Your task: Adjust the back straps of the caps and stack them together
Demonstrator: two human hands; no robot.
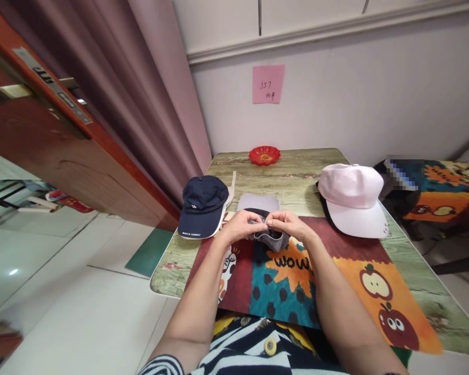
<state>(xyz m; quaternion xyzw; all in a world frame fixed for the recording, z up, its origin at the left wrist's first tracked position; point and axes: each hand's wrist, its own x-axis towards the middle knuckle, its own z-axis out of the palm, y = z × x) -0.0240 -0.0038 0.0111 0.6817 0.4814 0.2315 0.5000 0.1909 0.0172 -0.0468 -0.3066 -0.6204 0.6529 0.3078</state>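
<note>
A grey cap (260, 202) lies in front of me with its brim pointing away and its back opening towards me. At the rear of the cap, my left hand (243, 227) and my right hand (288, 224) meet with fingertips almost touching. Both pinch at the cap's back strap; the small piece between the fingertips is hard to make out. To the left sits a navy cap (201, 203) with small white lettering on its brim. A pale pink cap (352, 190) stands on the right, with something dark beneath it.
Under my hands a colourful mat (258, 281) with "WOW" and apple drawings covers part of the wood-pattern table (234, 161). A red scalloped dish (264, 155) stands at the back. A pink note (268, 84) is on the wall, and a wooden door (82, 166) stands left.
</note>
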